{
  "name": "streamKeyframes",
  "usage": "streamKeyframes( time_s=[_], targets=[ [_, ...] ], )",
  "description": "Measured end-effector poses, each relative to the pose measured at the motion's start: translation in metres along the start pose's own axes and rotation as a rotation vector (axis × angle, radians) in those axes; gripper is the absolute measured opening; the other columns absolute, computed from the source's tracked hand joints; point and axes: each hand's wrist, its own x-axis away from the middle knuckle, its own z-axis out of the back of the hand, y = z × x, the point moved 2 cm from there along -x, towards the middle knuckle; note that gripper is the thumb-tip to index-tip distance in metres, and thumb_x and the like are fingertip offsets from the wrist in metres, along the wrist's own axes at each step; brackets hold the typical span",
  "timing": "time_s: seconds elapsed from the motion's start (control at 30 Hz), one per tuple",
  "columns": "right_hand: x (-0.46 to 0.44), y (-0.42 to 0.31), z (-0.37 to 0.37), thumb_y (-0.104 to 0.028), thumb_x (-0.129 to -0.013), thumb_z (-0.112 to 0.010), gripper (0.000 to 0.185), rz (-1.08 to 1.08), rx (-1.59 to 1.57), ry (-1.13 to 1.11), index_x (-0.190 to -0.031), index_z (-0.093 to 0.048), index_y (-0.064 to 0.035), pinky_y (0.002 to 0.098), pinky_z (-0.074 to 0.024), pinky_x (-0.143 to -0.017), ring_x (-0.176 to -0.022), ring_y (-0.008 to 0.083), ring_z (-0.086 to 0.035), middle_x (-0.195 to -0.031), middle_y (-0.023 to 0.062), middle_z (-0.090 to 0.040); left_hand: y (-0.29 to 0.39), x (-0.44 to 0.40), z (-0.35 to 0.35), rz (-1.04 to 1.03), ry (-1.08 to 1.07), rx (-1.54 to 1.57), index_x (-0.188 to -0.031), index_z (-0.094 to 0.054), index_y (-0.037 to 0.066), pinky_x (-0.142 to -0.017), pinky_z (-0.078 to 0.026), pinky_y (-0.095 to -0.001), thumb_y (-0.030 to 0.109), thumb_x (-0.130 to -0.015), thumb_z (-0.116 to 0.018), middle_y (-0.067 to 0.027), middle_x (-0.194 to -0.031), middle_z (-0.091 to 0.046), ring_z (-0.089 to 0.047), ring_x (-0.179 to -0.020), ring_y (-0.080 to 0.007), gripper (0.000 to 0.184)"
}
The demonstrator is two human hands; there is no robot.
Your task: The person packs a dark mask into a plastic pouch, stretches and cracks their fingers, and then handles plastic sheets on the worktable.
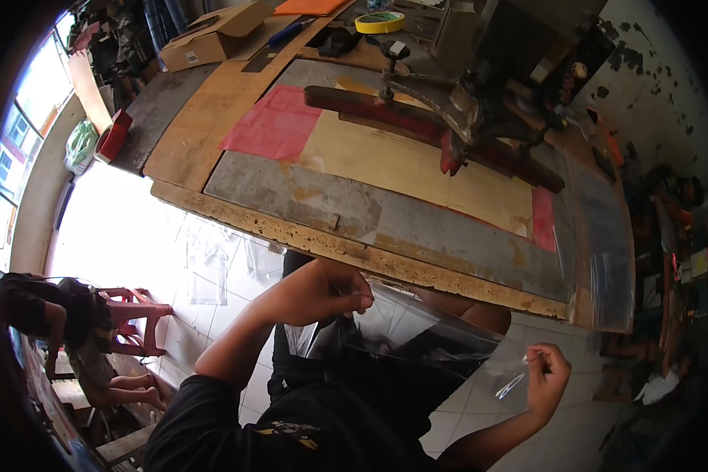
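A clear plastic sheet (425, 334) stretches over my lap, below the front edge of the workbench. My left hand (334, 291) is closed in a pinch at its left end. At the right end my right hand (548, 376) pinches the corner, thumb and fingers together. The sheet is see-through and glossy, so its exact outline is hard to follow. Just beyond my hands is the bench with a metal plate (252, 185), bearing a cream strip (401, 169) with red patches at both ends. A dark red press bar (354, 108) sits across the far side of the strip.
A cardboard box (212, 35), a yellow tape roll (379, 22) and a red tape roll (114, 136) lie on the bench. More clear plastic (206, 271) is on the tiled floor at left. Another person (71, 315) is near a red stool (134, 315).
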Motion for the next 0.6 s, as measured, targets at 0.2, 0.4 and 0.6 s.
streamKeyframes(
  time_s=[0.2,0.4,0.6],
  targets=[
    [0.0,0.004,0.007,-0.008,-0.095,-0.078,0.013,-0.001,-0.02,-0.01,-0.095,-0.068,0.0017,0.0223,-0.032,-0.058,-0.062,0.0046,-0.041,-0.069,-0.0017,-0.055,-0.016,-0.004,0.0,0.013,-0.044,0.077,-0.111,-0.072,-0.002,-0.082,-0.059,-0.0282,0.016,-0.105,-0.069,-0.0068,-0.102,-0.078,-0.073,-0.095,-0.0112,0.02],
    [0.001,0.007,0.007,-0.008,-0.096,-0.077,0.013,-0.01,-0.075,-0.015,-0.095,-0.068,0.0019,0.0222,-0.0333,-0.059,-0.063,0.0045,-0.044,-0.069,-0.0016,-0.056,-0.022,-0.006,-0.003,0.062,-0.074,0.161,-0.119,-0.073,-0.002,-0.076,-0.06,-0.0282,0.017,-0.105,-0.069,-0.0093,-0.111,-0.078,-0.077,-0.099,-0.0152,0.024],
    [0.006,0.012,0.011,-0.009,-0.096,-0.078,0.013,0.02,-0.092,0.07,-0.096,-0.069,0.0017,0.0215,-0.0394,-0.062,-0.066,0.0042,-0.052,-0.074,-0.0001,-0.063,-0.032,-0.004,-0.011,0.171,-0.337,0.31,-0.135,-0.069,0.0,-0.075,-0.059,-0.0266,0.02,-0.104,-0.069,-0.0129,-0.132,-0.073,-0.077,-0.093,-0.0164,0.037]
  ],
)
